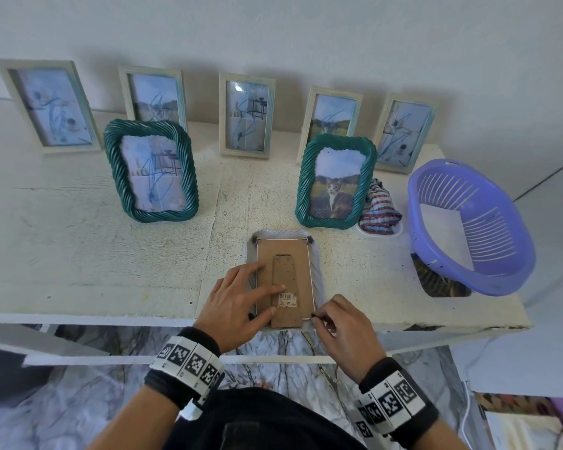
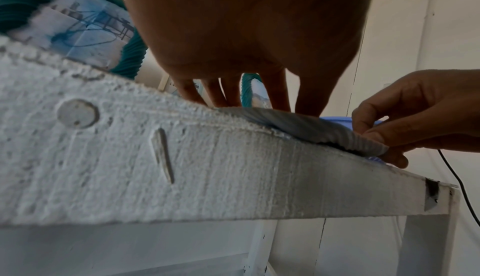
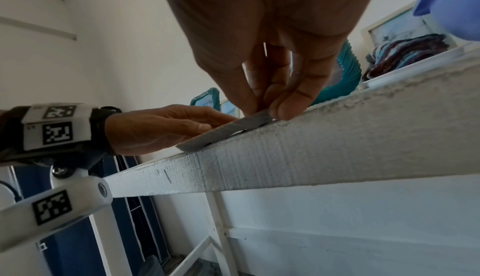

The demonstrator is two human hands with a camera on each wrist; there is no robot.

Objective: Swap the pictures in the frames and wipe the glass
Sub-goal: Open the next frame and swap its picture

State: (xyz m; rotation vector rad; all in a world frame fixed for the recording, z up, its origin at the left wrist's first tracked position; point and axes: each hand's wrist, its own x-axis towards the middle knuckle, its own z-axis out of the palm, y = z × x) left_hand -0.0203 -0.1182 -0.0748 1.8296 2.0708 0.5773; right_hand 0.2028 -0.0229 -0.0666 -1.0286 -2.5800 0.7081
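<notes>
A white ribbed frame (image 1: 319,271) lies face down at the table's front edge, its brown cardboard back (image 1: 285,254) and folded stand up. My left hand (image 1: 241,293) lies flat on that back, fingers straight, pressing it down. My right hand (image 1: 333,316) pinches a small dark clip at the frame's near right corner (image 3: 259,119). From below, the frame's grey rim (image 2: 311,130) overhangs the edge. Two green twisted frames stand behind: one with a scribbled picture (image 1: 152,170), one with a cat picture (image 1: 335,183). A striped cloth (image 1: 379,206) sits right of the cat frame.
Several pale frames (image 1: 246,115) lean against the back wall. A purple plastic basket (image 1: 468,222) holding a white sheet stands at the right, with a dark picture (image 1: 436,280) under it. The white table's (image 1: 95,254) front edge is right under my wrists.
</notes>
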